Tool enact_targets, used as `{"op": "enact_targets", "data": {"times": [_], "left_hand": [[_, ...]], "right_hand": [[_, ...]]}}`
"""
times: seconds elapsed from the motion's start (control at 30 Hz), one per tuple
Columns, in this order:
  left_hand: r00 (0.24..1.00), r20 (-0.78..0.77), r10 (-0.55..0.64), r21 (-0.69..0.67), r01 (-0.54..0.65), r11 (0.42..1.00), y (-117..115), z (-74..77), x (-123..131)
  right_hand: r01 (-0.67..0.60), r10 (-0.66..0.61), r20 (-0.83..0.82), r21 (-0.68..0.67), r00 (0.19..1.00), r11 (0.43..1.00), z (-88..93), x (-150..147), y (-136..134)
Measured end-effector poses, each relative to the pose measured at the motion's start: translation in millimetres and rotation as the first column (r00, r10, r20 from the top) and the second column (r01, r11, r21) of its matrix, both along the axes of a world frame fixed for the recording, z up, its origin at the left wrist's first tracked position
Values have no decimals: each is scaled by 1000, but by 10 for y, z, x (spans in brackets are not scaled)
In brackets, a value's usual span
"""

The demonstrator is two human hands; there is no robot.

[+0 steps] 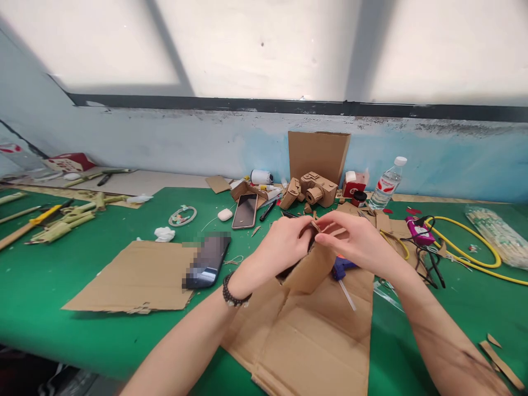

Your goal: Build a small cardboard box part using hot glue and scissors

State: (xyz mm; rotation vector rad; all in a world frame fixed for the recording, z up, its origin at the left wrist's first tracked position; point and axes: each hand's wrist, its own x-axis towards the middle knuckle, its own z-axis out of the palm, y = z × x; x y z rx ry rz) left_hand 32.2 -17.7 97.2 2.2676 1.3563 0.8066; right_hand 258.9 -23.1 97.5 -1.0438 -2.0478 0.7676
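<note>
My left hand [284,241] and my right hand [353,237] meet over the green table. Between them is a folded cardboard piece [312,269], its broad brown face toward me and a dark gap along its left side. My left fingers curl over its top edge, partly hidden behind it. Thumb and fingertips of my right hand pinch the upper corner close by. Just behind and right of the piece lies a blue glue gun [341,268] with a clear glue stick [347,295] poking out. A large creased cardboard sheet [317,341] lies underneath.
A cardboard camera model [319,188] stands near the wall beside a water bottle [386,184]. Left are a dark phone [208,261], another phone [245,211] and a flat cardboard sheet [132,278]. A yellow cable [466,231] loops at right, near bagged sticks [497,235].
</note>
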Motion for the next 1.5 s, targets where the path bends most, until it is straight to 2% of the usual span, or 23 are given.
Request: {"op": "enact_targets", "data": {"times": [0.07, 0.13, 0.23, 0.37, 0.47, 0.57, 0.73, 0.87, 0.93, 1.0, 1.07, 1.13, 1.2, 1.3, 1.4, 1.5], "left_hand": [[989, 146, 31, 19, -34, 999, 115, 59, -25], [960, 278, 25, 5, -28, 1000, 248, 108, -41], [879, 476, -31, -75, 75, 994, 435, 112, -37], [788, 605, -110, -230, 305, 924, 599, -44, 21], [755, 644, -126, -207, 330, 921, 665, -218, 96], [767, 623, -150, -139, 298, 944, 690, -354, 177], [726, 676, -126, -108, 266, 958, 718, -426, 226], [622, 774, -120, -113, 322, 940, 791, -384, 153], [557, 824, -99, -132, 359, 924, 821, -359, 116], [516, 854, -63, -163, 381, 910, 831, -344, 100], [511, 859, -21, -208, 386, 899, 821, -342, 105], [531, 847, 11, -258, 395, 882, 801, -350, 119], [564, 826, 11, -286, 402, 870, 783, -360, 124], [603, 795, -64, -257, 431, 865, 769, -361, 100], [605, 785, -134, -208, 461, 863, 758, -341, 63], [598, 791, -126, -195, 443, 875, 750, -319, 49]], "right_hand": [[-4, 6, -58, 43, 998, 999, -38, 54, 106], [29, -24, -43, 119, 999, 993, -94, 122, 214], [81, -77, -35, 144, 996, 986, -204, 213, 350], [89, -79, -78, 132, 994, 987, -354, 253, 464], [142, -121, -132, 165, 984, 976, -443, 242, 508], [172, -146, -159, 163, 976, 972, -492, 234, 523], [230, -210, -198, 85, 957, 969, -492, 234, 532], [244, -232, -442, -30, 866, 969, -431, 334, 567], [194, -244, -527, -148, 814, 970, -402, 438, 587], [87, -215, -507, -264, 835, 961, -394, 540, 600], [26, -187, -445, -344, 876, 939, -412, 597, 607], [33, -191, -405, -367, 894, 930, -451, 595, 615], [69, -215, -401, -349, 891, 935, -499, 556, 629], [119, -242, -411, -302, 879, 946, -562, 508, 655], [151, -240, -411, -237, 879, 960, -596, 503, 666], [168, -232, -415, -184, 880, 968, -601, 500, 655]]}}
